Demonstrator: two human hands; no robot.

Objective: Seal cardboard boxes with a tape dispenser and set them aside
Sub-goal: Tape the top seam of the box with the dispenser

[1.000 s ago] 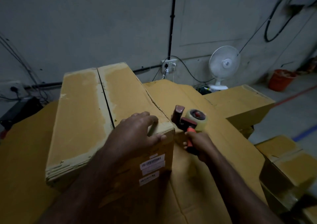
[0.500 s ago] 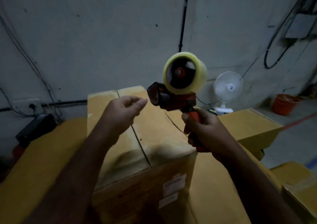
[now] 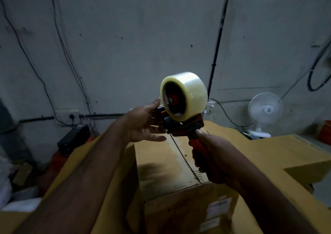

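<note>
Hands are shown at work on a tape dispenser [image 3: 184,128] in the head view, the tool being held in the air above a closed cardboard box [image 3: 161,171]. The red handle is gripped by the right hand [image 3: 215,164], with fingers wrapped round it and the thumb laid toward the frame. The left hand [image 3: 143,124] is held open at the dispenser's front end, fingers extended beside the clear tape roll [image 3: 189,94]. Whether a loose tape end is caught there cannot be told.

The box is stood directly below, on flattened cardboard, with its top flaps met along a centre seam [image 3: 180,155]. A sheen is seen beside the seam, but tape cannot be confirmed on it. More boxes [image 3: 295,153] are stacked to the right, and a white fan [image 3: 265,112] is placed by the wall.

The step in hand is judged to be the readying of the tape before sealing. For the next move, the tape end would need to be freed and the dispenser brought down to the far end of the seam, then drawn along it under pressure.
</note>
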